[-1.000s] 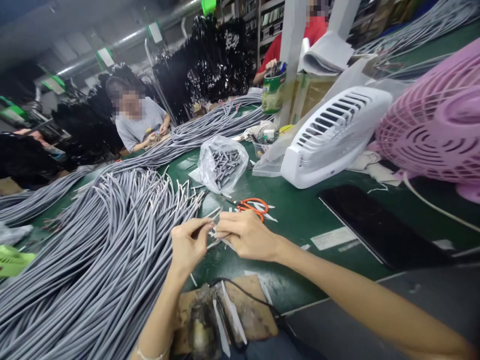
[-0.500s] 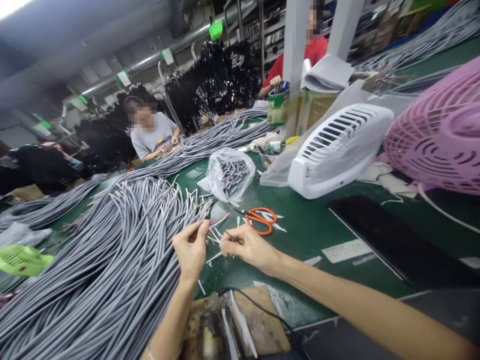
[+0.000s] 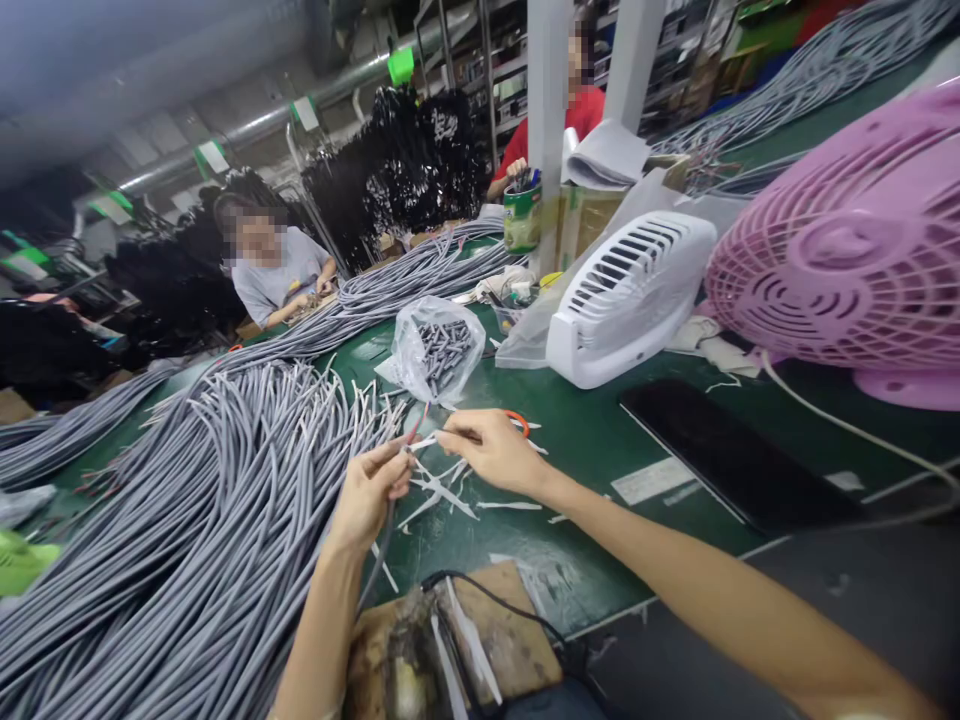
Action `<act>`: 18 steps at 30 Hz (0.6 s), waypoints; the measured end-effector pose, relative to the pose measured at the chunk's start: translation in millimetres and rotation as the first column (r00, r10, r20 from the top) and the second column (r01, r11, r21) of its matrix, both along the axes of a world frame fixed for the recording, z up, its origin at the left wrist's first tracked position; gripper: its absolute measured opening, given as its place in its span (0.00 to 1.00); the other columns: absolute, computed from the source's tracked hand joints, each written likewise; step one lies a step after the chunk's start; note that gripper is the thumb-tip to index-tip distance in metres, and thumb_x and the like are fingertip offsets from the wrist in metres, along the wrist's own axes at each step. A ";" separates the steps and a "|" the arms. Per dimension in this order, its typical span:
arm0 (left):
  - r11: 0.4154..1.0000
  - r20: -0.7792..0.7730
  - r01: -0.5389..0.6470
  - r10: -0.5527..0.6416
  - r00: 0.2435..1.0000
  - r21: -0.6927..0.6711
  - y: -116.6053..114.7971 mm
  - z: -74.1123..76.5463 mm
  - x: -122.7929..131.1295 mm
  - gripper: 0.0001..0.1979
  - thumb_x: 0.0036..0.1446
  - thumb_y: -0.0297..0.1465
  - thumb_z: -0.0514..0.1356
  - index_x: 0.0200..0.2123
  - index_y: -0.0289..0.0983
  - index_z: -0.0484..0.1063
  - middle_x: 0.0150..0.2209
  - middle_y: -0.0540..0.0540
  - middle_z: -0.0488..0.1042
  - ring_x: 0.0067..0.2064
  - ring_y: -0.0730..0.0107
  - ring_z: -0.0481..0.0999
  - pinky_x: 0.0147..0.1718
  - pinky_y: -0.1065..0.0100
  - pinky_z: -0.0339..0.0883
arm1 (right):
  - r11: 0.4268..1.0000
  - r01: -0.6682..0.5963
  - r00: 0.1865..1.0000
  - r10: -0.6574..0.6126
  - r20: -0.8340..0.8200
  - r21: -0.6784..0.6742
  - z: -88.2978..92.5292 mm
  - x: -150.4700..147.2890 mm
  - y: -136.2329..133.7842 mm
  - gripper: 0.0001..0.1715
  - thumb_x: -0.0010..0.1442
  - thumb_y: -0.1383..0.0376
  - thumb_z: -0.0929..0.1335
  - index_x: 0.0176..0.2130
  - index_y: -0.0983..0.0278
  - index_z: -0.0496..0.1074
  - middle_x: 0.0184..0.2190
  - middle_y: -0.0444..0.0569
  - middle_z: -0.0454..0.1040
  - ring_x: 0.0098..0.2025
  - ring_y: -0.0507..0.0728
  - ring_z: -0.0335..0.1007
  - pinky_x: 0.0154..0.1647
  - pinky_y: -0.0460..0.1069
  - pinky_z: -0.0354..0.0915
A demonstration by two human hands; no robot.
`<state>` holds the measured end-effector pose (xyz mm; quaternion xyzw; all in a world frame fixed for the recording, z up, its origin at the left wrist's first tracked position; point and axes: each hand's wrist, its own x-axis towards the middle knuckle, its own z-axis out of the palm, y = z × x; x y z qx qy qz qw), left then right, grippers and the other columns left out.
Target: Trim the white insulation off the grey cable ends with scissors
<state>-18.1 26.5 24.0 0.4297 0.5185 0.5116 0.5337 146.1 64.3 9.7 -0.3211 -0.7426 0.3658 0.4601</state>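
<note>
My left hand [image 3: 369, 492] is closed on a grey cable [image 3: 385, 542], which hangs down below the fingers. Thin reddish wires [image 3: 418, 422] stick up from the cable's end. Just to the right, my right hand [image 3: 491, 452] pinches a white strip [image 3: 424, 443] that reaches across to the wires. Partly hidden behind that hand is a pair of orange-handled scissors [image 3: 519, 420]. Loose white strips [image 3: 450, 492] lie on the green table [image 3: 525, 555] beneath both hands. A large bundle of grey cables [image 3: 202, 520] fills the left side, its stripped ends towards my left hand.
An open clear bag of short grey pieces [image 3: 444, 355] stands beyond the hands. At right are a white fan [image 3: 637, 300], a pink fan [image 3: 832, 250] and a black flat panel [image 3: 727, 455]. A stained board [image 3: 517, 625] lies nearest me. Two people work across the table.
The view has shifted right. My right hand has come closer to my left and now pinches a white strip at the wires. It now covers most of the scissors.
</note>
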 end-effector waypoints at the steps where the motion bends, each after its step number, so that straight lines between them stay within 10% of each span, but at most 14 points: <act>1: 0.997 -0.104 -0.047 0.053 0.993 0.058 0.1 -3.4 1.0 0.18 0.36 0.34 0.67 0.33 0.30 0.77 0.21 0.48 0.72 0.18 0.83 0.60 0.16 0.78 0.54 | 0.993 -0.092 0.995 0.089 -0.049 -0.080 -0.2 -2.3 -1.8 0.16 0.56 0.67 0.62 0.18 0.66 0.61 0.16 0.40 0.57 0.20 0.48 0.51 0.23 0.44 0.49; 4: 0.961 -0.365 -0.125 0.211 0.907 0.247 1.0 -13.3 4.0 0.13 0.42 0.33 0.63 0.33 0.32 0.78 0.26 0.44 0.77 0.26 0.70 0.72 0.25 0.71 0.66 | 0.947 -0.271 0.957 0.246 -0.155 -0.172 -4.2 -12.3 -11.1 0.16 0.55 0.69 0.61 0.17 0.65 0.58 0.15 0.39 0.55 0.19 0.47 0.50 0.21 0.43 0.49; 10: 0.937 -0.452 -0.115 0.263 0.852 0.329 8.7 -22.2 -3.0 0.13 0.45 0.33 0.60 0.33 0.32 0.78 0.31 0.42 0.78 0.32 0.65 0.75 0.31 0.68 0.69 | 0.987 -0.142 0.974 0.126 0.186 0.072 -15.9 -21.4 -21.1 0.15 0.54 0.71 0.65 0.18 0.67 0.63 0.18 0.41 0.62 0.22 0.47 0.55 0.24 0.43 0.51; 15: 0.914 -0.329 -0.257 0.359 0.873 0.314 17.2 -23.0 -14.6 0.21 0.43 0.36 0.63 0.41 0.32 0.75 0.22 0.49 0.73 0.18 0.79 0.63 0.16 0.77 0.57 | 0.977 -0.215 0.685 0.146 0.714 0.007 -10.0 -8.9 -14.3 0.08 0.50 0.60 0.71 0.26 0.63 0.75 0.23 0.47 0.74 0.27 0.53 0.69 0.23 0.44 0.54; 18: 0.911 -0.324 -0.276 0.373 0.870 0.308 16.6 -23.0 -18.2 0.22 0.42 0.35 0.63 0.42 0.31 0.75 0.20 0.51 0.71 0.18 0.79 0.63 0.16 0.77 0.58 | 0.999 0.022 0.578 -0.040 0.815 0.034 -2.1 3.3 -1.7 0.07 0.50 0.63 0.70 0.30 0.64 0.77 0.28 0.54 0.76 0.32 0.58 0.73 0.27 0.46 0.59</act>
